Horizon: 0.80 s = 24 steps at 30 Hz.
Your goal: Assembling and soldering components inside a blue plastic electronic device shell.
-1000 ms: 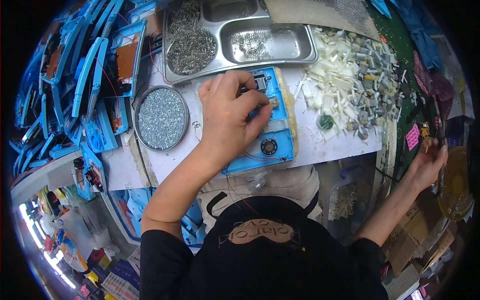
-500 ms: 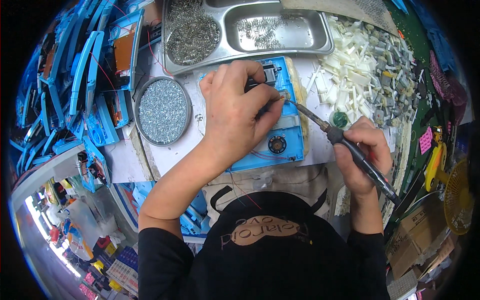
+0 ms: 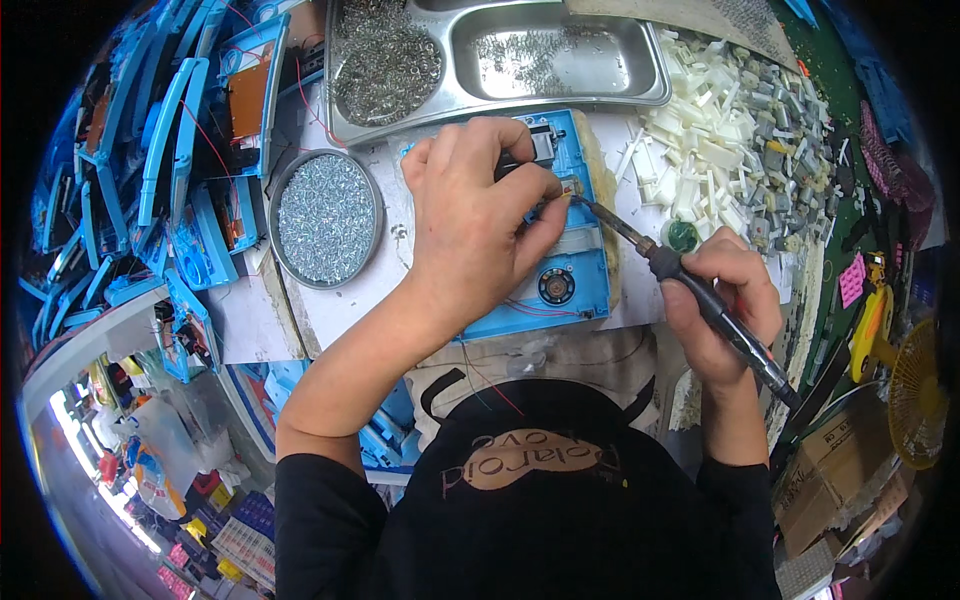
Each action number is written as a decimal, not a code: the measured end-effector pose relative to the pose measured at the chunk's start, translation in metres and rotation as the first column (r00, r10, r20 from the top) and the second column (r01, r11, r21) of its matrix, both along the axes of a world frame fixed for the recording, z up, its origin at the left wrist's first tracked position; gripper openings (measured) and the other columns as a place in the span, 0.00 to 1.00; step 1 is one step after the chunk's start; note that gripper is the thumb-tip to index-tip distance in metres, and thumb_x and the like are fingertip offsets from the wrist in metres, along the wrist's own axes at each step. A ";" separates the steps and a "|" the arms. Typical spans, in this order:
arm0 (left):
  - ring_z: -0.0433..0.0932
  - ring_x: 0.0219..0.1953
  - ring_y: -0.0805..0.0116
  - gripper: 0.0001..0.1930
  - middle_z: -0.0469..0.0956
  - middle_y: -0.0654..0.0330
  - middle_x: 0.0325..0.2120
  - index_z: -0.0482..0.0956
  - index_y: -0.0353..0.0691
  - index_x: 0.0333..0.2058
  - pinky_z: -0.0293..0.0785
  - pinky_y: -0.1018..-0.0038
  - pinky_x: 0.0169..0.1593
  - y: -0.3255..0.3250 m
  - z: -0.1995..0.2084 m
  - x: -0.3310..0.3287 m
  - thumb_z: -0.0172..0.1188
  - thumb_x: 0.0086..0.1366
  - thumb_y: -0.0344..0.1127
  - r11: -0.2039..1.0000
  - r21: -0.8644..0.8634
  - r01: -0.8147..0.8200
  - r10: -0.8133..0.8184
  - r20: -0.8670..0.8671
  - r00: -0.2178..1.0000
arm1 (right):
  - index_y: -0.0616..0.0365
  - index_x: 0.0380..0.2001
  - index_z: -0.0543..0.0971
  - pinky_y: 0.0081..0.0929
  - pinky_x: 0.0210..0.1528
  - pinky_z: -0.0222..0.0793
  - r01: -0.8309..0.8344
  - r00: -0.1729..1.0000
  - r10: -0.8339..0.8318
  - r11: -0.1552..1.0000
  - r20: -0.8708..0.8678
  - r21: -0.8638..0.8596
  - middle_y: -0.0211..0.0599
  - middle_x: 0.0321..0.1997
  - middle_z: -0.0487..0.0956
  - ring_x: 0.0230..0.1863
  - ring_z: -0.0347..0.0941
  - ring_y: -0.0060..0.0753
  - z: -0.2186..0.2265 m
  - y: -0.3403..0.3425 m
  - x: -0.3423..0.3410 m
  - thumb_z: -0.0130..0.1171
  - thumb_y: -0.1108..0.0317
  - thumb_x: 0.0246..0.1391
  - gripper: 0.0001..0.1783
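Note:
A blue plastic housing (image 3: pixel 500 320) lies on the table in front of me, with a round black speaker (image 3: pixel 556 287) and thin red wires in it. Over its left part rests my left hand (image 3: pixel 480 205), thumb and forefinger pinched together near a small metal part (image 3: pixel 570 187). What the pinch holds is hidden, though it sits close to the wires. My right hand (image 3: pixel 728 305) is closed around the dark handle of a soldering iron (image 3: pixel 690 283). The iron's tip points up and left, at the small part right beside my left fingertips.
A round tin of small screws (image 3: pixel 328 220) stands left. Behind is a steel tray (image 3: pixel 500 105) with small metal pieces. White plastic parts (image 3: pixel 690 130) and grey motor-like parts (image 3: pixel 785 140) are heaped right, beside a small green-filled container (image 3: pixel 681 237). Blue housings (image 3: pixel 160 150) pile up far left.
The soldering iron's tip has shifted very slightly left and up, nearer my left fingertips. The housing and my left hand stay almost in place.

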<state>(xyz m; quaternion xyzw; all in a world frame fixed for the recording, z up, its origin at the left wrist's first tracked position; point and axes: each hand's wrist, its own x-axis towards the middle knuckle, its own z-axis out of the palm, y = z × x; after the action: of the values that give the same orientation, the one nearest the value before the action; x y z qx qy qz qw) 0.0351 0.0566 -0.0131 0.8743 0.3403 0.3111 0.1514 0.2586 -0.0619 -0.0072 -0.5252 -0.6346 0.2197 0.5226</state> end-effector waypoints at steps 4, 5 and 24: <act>0.71 0.42 0.61 0.07 0.72 0.64 0.38 0.82 0.47 0.27 0.57 0.59 0.49 -0.001 0.001 0.000 0.72 0.48 0.34 1.000 0.010 -0.003 0.003 -0.008 1.000 | 0.61 0.36 0.79 0.25 0.26 0.60 -0.017 0.999 0.016 1.000 0.050 0.020 0.34 0.22 0.75 0.22 0.68 0.28 0.006 0.003 -0.001 0.75 0.74 0.47 0.15; 0.71 0.42 0.61 0.07 0.72 0.64 0.38 0.82 0.47 0.27 0.57 0.59 0.49 -0.001 0.001 0.000 0.72 0.48 0.34 1.000 0.011 -0.003 0.004 -0.008 1.000 | 0.61 0.36 0.79 0.24 0.26 0.60 -0.021 0.998 0.019 0.999 0.058 0.030 0.34 0.22 0.75 0.22 0.68 0.29 0.006 0.003 -0.001 0.75 0.74 0.47 0.15; 0.72 0.40 0.61 0.09 0.72 0.62 0.35 0.84 0.44 0.29 0.59 0.63 0.48 -0.001 0.004 0.000 0.74 0.48 0.34 1.000 0.020 -0.004 0.005 -0.019 1.000 | 0.61 0.38 0.78 0.24 0.27 0.62 -0.017 0.998 0.016 1.000 0.057 0.014 0.35 0.24 0.76 0.24 0.70 0.29 0.011 -0.005 0.010 0.75 0.74 0.46 0.17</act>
<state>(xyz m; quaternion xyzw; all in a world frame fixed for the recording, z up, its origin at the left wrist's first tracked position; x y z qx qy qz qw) 0.0356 0.0558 -0.0088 0.8779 0.3406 0.3065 0.1388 0.2684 -0.0669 0.0036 -0.5222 -0.6552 0.2042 0.5063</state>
